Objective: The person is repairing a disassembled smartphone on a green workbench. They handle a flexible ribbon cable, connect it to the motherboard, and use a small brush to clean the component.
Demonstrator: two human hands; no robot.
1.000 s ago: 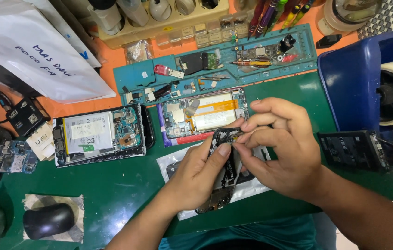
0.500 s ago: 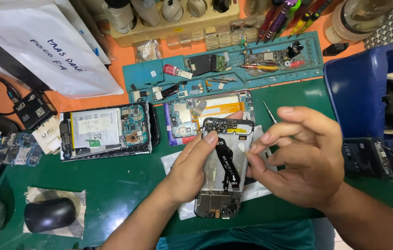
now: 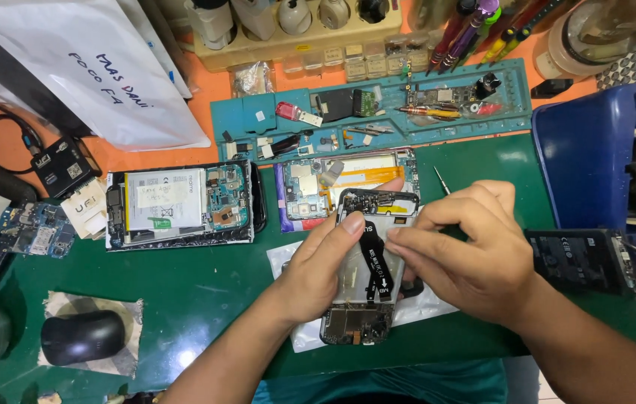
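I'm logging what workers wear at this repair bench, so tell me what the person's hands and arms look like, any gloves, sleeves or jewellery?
Both the left hand and the right hand are bare: no gloves, and no rings show on the visible fingers. Neither wrist carries a watch or strap. Both forearms are uncovered as far as the picture's edge, so no sleeve is in view. Fingernails are short and unpainted.

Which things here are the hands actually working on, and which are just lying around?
In hand: left hand, right hand, opened phone frame, black flex ribbon.

Lying about: opened phone with battery, black mouse, loose battery, blue parts tray.
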